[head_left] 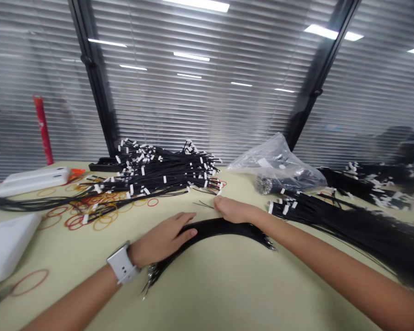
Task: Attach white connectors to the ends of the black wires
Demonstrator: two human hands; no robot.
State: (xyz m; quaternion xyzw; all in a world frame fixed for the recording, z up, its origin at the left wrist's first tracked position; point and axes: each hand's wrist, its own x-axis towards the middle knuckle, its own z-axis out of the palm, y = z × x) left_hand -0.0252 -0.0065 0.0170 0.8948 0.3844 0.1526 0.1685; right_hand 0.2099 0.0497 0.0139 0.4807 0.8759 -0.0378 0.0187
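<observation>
Our left hand [162,239] lies palm down with its fingers loosely spread, draped over the inner edge of a curved bundle of thin black wires [221,228] on a pale yellow-green counter [227,285]. A white smartwatch [122,263] sits on that wrist. The bundle arcs across the counter in front of us, with bare metal wire ends [152,274] fanning out at the lower left and more [269,246] at the right.

Our right hand [234,210] sits just above the arc, its fingers drawn together and reaching toward the near edge of a large heap of black wires with white tags [152,172]. The fingertips [216,200] come right up to the heap's tagged ends, but we cannot tell whether they pinch anything. A few loose thin strands [203,204] lie just beside them.

Red and orange rubber bands [100,216] are scattered to the left, near two white plastic cases [29,181]. To the right, a clear plastic bag [272,161] holds dark coiled material, and another thick black wire bunch [348,230] spreads along the counter. Slatted blinds [210,69] fill the background.
</observation>
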